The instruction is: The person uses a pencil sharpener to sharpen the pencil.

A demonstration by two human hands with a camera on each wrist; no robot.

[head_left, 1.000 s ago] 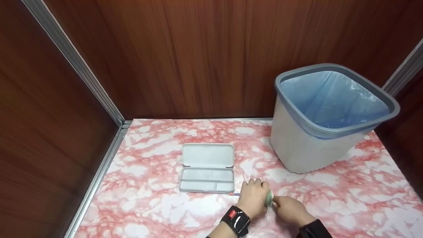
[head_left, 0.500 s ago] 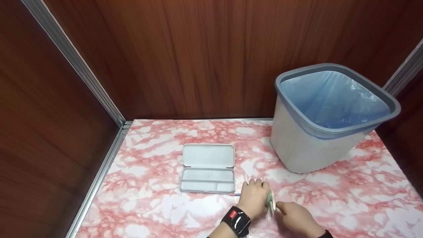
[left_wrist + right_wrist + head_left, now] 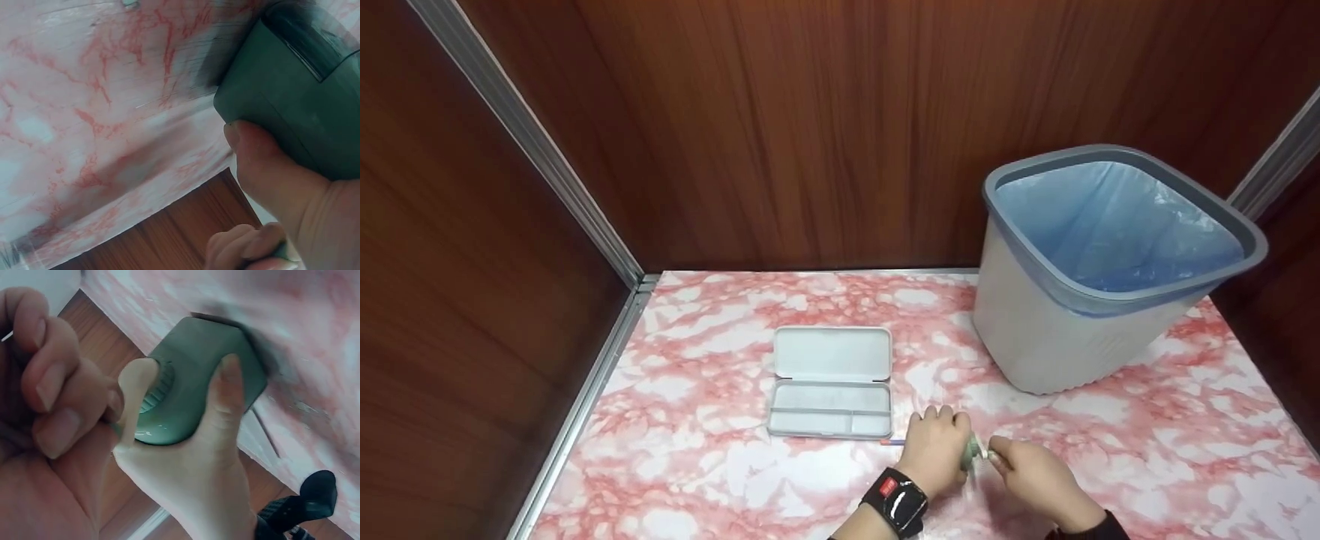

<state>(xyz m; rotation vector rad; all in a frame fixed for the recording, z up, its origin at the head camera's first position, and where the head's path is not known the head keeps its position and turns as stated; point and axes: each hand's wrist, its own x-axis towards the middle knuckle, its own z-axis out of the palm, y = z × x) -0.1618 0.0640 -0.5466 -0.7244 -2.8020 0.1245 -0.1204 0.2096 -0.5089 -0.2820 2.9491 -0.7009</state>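
Note:
A green crank pencil sharpener [image 3: 194, 354] stands on the table, mostly covered by my left hand [image 3: 936, 450] in the head view. In the right wrist view the left thumb lies along its body, the hand wrapped around it. A cream crank arm [image 3: 134, 396] sticks out beside a ridged green dial [image 3: 160, 388]. My right hand [image 3: 1039, 480] grips the crank's end with curled fingers; its knob is largely hidden. From the sharpener's left side a thin red and blue pencil [image 3: 892, 442] pokes out past the left hand.
A pale pencil case [image 3: 832, 354] lies with its lid up, left of the hands. At the back right stands a white bin [image 3: 1027, 330] with a grey rim and blue liner. Brown wood-grain panels [image 3: 810, 135] border the marbled table [image 3: 682, 465].
The right hand circles with the crank, first dipping toward the near edge, then rising again. The left hand and sharpener stay in place, as does the pencil.

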